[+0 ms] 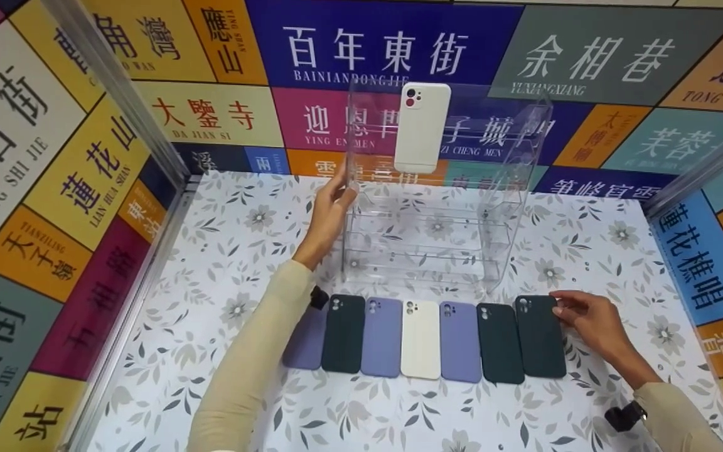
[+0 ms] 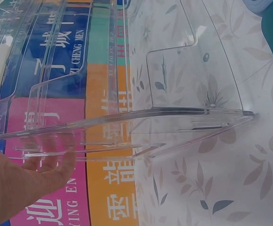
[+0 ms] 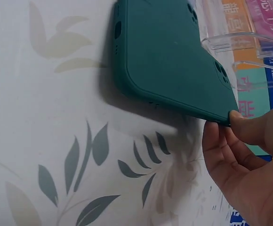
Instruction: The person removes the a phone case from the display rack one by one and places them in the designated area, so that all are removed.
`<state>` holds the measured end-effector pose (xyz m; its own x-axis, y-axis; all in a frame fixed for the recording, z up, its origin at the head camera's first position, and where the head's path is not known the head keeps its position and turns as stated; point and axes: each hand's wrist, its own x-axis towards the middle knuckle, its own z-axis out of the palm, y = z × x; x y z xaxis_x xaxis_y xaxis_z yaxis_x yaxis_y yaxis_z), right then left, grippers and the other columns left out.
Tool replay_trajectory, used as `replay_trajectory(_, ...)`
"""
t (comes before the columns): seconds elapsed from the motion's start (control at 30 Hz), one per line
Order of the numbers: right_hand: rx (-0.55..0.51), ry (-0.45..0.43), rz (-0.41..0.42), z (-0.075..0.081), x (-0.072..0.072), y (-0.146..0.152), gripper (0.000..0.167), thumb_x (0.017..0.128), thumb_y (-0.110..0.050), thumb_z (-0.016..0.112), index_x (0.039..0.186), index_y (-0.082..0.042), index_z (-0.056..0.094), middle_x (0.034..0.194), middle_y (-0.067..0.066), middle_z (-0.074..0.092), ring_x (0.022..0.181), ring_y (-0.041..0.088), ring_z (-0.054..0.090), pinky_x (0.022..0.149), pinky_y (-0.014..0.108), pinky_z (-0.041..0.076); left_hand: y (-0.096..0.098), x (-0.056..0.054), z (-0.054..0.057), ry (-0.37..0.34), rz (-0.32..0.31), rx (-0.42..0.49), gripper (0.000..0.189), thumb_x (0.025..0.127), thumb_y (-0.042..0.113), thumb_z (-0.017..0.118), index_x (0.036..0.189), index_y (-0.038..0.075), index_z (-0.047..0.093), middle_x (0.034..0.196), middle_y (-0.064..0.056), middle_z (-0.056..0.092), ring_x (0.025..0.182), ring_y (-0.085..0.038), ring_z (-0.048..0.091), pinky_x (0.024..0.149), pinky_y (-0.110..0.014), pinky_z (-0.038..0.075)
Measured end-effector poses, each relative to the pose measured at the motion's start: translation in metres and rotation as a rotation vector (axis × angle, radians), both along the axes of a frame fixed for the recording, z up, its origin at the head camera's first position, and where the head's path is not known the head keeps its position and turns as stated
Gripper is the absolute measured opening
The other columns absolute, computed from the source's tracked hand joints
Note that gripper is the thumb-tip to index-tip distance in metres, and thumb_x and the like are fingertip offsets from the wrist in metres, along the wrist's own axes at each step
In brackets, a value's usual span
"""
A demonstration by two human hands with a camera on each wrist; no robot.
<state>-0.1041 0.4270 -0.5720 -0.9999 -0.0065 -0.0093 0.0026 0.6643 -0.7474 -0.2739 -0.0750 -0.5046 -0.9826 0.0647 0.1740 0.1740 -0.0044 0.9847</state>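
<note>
My left hand [image 1: 330, 210] grips the left side edge of a clear acrylic display rack [image 1: 421, 254]; its fingers show through the clear panel [image 2: 164, 113] in the left wrist view. High on the rack a white phone case [image 1: 424, 129] leans upright, camera cutout at the top. With thumb and fingertips my right hand [image 1: 594, 323] pinches the upper right corner of a dark green phone case [image 1: 542, 339] at the right end of a row. In the right wrist view that green case [image 3: 169, 61] slants, its pinched corner raised above the cloth.
Left of the pinched case lie another dark green case [image 1: 499, 344], a purple case [image 1: 460, 342], a white case [image 1: 420, 342] and several more, the leftmost partly behind my left sleeve. Leaf-patterned cloth [image 1: 167, 351] covers the table. Colourful printed walls [image 1: 211, 116] enclose the back and sides.
</note>
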Motion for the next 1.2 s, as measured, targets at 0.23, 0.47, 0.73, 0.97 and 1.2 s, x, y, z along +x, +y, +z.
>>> replay_trajectory(0.23, 0.051, -0.022, 0.014, -0.008, 0.005, -0.003, 0.034, 0.1, 0.007, 0.074, 0.133, 0.01, 0.072, 0.106, 0.024, 0.076, 0.082, 0.0, 0.071, 0.069, 0.015, 0.059, 0.0, 0.001, -0.001, 0.001, -0.007, 0.003, 0.065, 0.111, 0.009, 0.056, 0.172, 0.02, 0.035, 0.175, -0.01, 0.041, 0.138, -0.029, 0.061, 0.117, -0.041, 0.051)
replay_trajectory(0.47, 0.119, -0.022, -0.006, -0.012, 0.008, -0.004, 0.034, 0.099, 0.006, 0.075, 0.132, 0.01, 0.073, 0.104, 0.024, 0.078, 0.078, 0.007, 0.072, 0.065, 0.017, 0.058, 0.001, 0.0, 0.0, 0.008, 0.005, -0.018, 0.064, 0.111, 0.008, 0.057, 0.172, 0.016, 0.037, 0.173, -0.013, 0.045, 0.141, -0.035, 0.06, 0.117, -0.041, 0.052)
replay_trajectory(0.73, 0.151, -0.001, -0.017, -0.013, 0.007, -0.006, 0.032, 0.097, 0.007, 0.076, 0.129, 0.01, 0.074, 0.099, 0.018, 0.076, 0.074, 0.005, 0.066, 0.063, 0.017, 0.055, 0.001, 0.0, 0.0, 0.015, 0.001, -0.023, 0.064, 0.112, 0.007, 0.055, 0.172, 0.015, 0.036, 0.174, -0.012, 0.042, 0.146, -0.033, 0.056, 0.119, -0.041, 0.049)
replay_trajectory(0.97, 0.143, -0.023, -0.023, -0.013, 0.009, -0.008, 0.031, 0.098, 0.008, 0.075, 0.129, 0.011, 0.074, 0.099, 0.018, 0.075, 0.076, 0.009, 0.067, 0.064, 0.017, 0.056, 0.001, 0.0, 0.001, 0.012, 0.001, -0.012, 0.063, 0.112, 0.009, 0.057, 0.172, 0.016, 0.037, 0.171, -0.014, 0.048, 0.137, -0.036, 0.062, 0.116, -0.044, 0.052)
replay_trajectory(1.2, 0.14, -0.047, -0.026, -0.013, 0.01, -0.01, 0.031, 0.098, 0.008, 0.075, 0.128, 0.013, 0.073, 0.1, 0.019, 0.075, 0.077, 0.013, 0.068, 0.064, 0.018, 0.056, 0.001, 0.001, 0.0, -0.007, 0.001, -0.008, 0.064, 0.113, 0.012, 0.057, 0.172, 0.02, 0.037, 0.17, -0.013, 0.049, 0.138, -0.034, 0.062, 0.118, -0.043, 0.051)
